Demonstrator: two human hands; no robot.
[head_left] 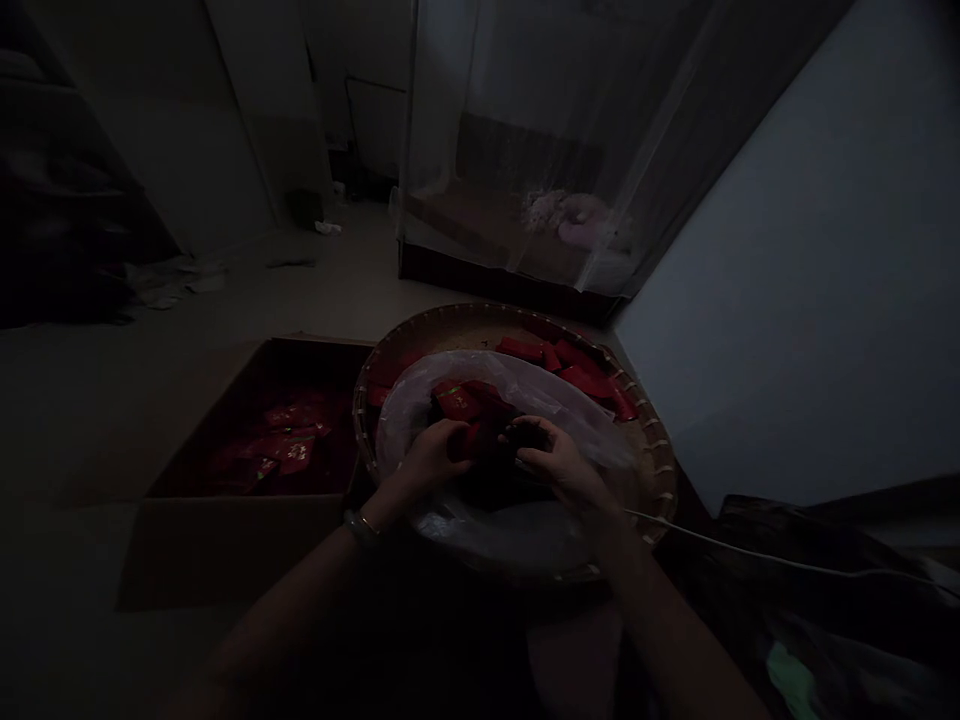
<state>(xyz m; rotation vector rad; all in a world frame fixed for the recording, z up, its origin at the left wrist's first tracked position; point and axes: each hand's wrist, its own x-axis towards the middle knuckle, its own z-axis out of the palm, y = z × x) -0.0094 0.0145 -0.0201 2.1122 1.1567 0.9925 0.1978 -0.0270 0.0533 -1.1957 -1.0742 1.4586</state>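
Observation:
The room is dim. My left hand (435, 455) is closed on a small red packet (471, 440), thumb and fingers at its edge. Across from it, my right hand (555, 460) has its fingers curled in a pinch; whatever lies in them is too dark to name. Both hands are over an open clear plastic bag (589, 405), whose dark inside is hard to see. Red packets with gold print (455, 400) show in the bag just beyond my left hand. The bag sits in a round woven bamboo tray (661, 450), where more red packets (585, 378) lie at the far right.
To the left stands an open cardboard box (240, 525) holding several red packets (296, 452). A white cord (750, 552) runs off to the right. Behind the tray is a netted bed (525, 225), with a pale wall (810, 300) on the right. Dark cloth (795, 570) lies at lower right.

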